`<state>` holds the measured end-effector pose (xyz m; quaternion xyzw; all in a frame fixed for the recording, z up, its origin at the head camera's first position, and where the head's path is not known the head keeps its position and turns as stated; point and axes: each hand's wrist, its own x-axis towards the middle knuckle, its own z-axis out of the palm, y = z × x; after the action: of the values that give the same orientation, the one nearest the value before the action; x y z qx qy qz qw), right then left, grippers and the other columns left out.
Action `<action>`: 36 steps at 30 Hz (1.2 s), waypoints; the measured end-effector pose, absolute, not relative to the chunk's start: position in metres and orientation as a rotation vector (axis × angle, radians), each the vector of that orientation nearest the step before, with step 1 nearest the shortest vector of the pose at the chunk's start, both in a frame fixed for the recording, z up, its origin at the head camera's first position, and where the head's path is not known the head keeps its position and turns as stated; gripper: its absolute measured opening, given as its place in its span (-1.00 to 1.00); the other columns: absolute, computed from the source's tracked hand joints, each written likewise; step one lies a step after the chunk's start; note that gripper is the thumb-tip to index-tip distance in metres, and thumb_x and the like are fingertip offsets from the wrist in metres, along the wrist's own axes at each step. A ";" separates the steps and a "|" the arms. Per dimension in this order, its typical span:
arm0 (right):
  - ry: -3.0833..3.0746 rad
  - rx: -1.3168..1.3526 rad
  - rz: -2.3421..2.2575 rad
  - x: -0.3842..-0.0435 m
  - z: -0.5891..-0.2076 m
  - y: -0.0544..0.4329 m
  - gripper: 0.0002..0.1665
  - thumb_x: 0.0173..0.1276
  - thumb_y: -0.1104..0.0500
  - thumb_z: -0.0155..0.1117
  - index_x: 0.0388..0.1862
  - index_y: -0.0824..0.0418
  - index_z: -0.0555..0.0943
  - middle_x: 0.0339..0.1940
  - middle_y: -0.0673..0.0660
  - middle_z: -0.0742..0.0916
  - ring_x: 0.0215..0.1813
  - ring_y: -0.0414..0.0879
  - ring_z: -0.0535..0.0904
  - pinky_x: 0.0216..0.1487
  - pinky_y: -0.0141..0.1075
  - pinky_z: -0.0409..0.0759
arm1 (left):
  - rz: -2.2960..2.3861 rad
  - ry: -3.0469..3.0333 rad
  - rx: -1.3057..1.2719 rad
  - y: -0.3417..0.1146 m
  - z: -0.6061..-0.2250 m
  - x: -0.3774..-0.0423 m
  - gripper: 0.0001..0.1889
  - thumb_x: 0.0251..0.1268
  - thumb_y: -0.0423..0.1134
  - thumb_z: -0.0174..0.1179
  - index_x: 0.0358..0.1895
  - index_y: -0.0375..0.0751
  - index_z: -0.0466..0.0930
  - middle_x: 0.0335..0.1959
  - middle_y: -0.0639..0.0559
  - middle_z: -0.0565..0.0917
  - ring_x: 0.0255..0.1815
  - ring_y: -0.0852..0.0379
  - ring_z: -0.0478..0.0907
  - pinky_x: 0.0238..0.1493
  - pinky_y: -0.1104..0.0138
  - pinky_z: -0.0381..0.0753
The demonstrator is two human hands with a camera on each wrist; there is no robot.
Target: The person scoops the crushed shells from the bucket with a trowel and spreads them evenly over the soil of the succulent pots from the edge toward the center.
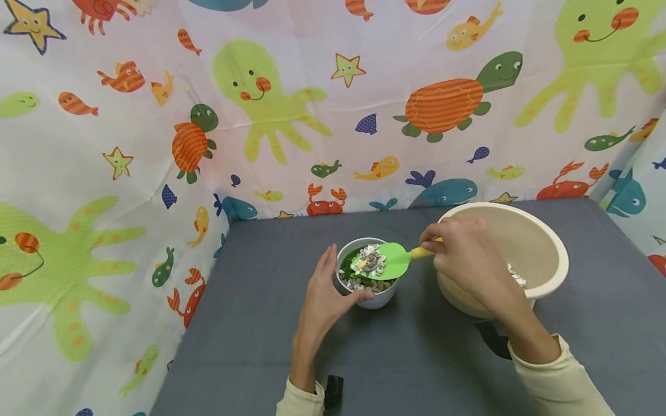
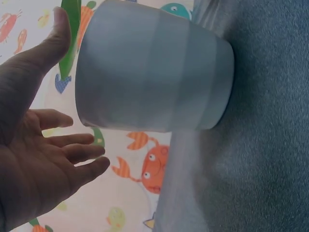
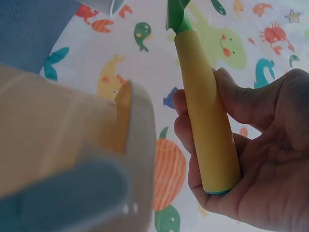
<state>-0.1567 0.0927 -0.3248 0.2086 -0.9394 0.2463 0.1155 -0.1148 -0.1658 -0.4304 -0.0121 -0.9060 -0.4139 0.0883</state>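
A small garden trowel with a green blade [image 1: 393, 261] and yellow handle [image 3: 205, 111] is held by my right hand [image 1: 468, 254], fingers and thumb wrapped on the handle. Loose white and grey chips [image 1: 370, 260] lie heaped on the blade, which reaches over a small pale grey pot [image 1: 381, 299]. Inside the pot, green material and pebble-like bits [image 1: 359, 283] show under the blade. My left hand [image 1: 328, 294] is at the pot's near left side, thumb along the rim and fingers spread. The left wrist view shows those fingers [image 2: 82, 150] loosely extended beside the pot wall.
A large cream pot [image 1: 557, 271] stands to the right, under my right forearm, with more white chips [image 1: 517, 276] inside. Both pots are on a grey cloth-covered table [image 1: 250, 323]. A curtain with sea animals [image 1: 291, 34] hangs behind and to both sides.
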 end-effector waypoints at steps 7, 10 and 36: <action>-2.788 0.629 0.693 -0.159 -0.328 0.080 -0.89 0.23 0.35 0.50 -0.28 0.20 0.85 -0.37 0.13 0.80 -0.25 0.04 0.56 -0.09 -0.03 0.42 | -1.256 -2.746 -0.013 -0.168 -0.434 -0.121 0.35 -0.13 0.17 0.69 0.71 -0.12 0.01 0.75 -0.08 0.08 0.74 -0.16 0.10 0.61 -0.17 0.29; -2.770 0.661 0.649 -0.160 -0.330 0.075 -0.89 0.23 0.35 0.51 -0.31 0.17 0.85 -0.39 0.11 0.80 -0.24 0.03 0.56 -0.12 -0.05 0.39 | -1.284 -2.770 0.000 -0.167 -0.435 -0.125 0.39 -0.15 0.14 0.70 0.72 -0.11 -0.05 0.76 -0.05 0.02 0.76 -0.12 0.06 0.64 -0.12 0.27; -2.437 0.728 0.047 -0.141 -0.339 0.021 -0.94 0.16 0.30 0.55 -0.36 0.22 0.82 -0.40 0.19 0.73 -0.13 0.10 0.60 0.21 0.12 0.49 | -1.385 -2.769 0.095 -0.167 -0.442 -0.125 0.36 -0.22 0.14 0.73 0.70 -0.07 0.08 0.44 -0.12 0.58 0.27 -0.04 0.60 0.25 -0.02 0.61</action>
<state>-0.1411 0.0206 -0.3392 0.2734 -0.9155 0.0176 0.2946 -0.1247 -0.1669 -0.4424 0.0307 -0.8937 -0.4471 0.0221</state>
